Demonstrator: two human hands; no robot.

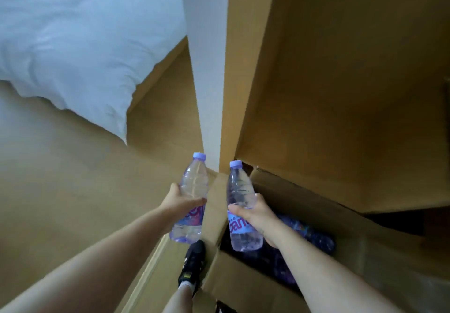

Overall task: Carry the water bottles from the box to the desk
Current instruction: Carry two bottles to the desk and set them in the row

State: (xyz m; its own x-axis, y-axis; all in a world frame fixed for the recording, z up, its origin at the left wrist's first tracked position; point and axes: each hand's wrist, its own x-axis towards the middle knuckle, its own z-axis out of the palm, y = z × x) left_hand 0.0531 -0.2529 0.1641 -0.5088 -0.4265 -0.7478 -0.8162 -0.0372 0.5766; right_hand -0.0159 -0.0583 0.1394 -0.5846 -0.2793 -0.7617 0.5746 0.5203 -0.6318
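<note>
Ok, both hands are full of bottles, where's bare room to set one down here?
The left hand and right hand each grip a bottle. Bare floor lies open at left, between the white bedding and the cardboard box. Inside the box it looks crowded with bottles. No desk is in view.

Left of white wall corner (207, 69): my view shows white bedding (80, 45), tan floor (60, 178); right, wooden panel (341, 81).
</note>
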